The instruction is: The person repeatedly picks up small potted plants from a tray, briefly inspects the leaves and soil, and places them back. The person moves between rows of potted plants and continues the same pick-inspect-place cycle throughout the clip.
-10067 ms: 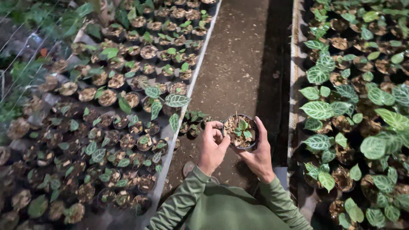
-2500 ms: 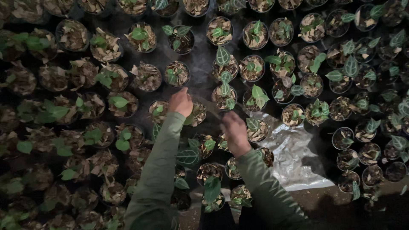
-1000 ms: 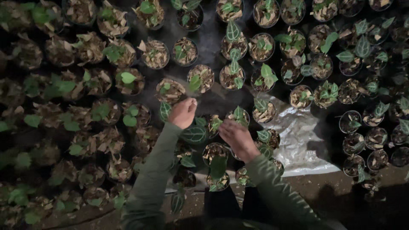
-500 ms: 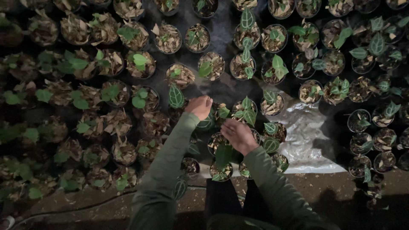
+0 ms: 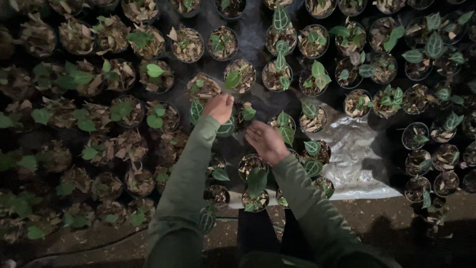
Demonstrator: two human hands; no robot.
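Note:
I am bent over a bed of small black pots (image 5: 222, 42), each with a green-leaved seedling and dry leaf litter. My left hand (image 5: 219, 106) reaches forward with its fingers curled by the rim of a pot with a striped leaf (image 5: 227, 128); what it grips is hidden. A single green leaf (image 5: 232, 79) stands just above its knuckles. My right hand (image 5: 265, 141) lies flat, palm down and fingers loosely apart, over a dark pot (image 5: 250, 164) beside a veined plant (image 5: 286, 130). Both arms wear green sleeves.
A crumpled clear plastic sheet (image 5: 354, 159) lies among the pots to the right of my right hand. Bare brown soil (image 5: 396, 228) runs along the near edge, with a thin hose (image 5: 99, 243) at lower left. Pots crowd every other side.
Ten seconds ago both hands held one pot over a path between beds. In the last second both hands drew back toward me over the near pots and the view drifted.

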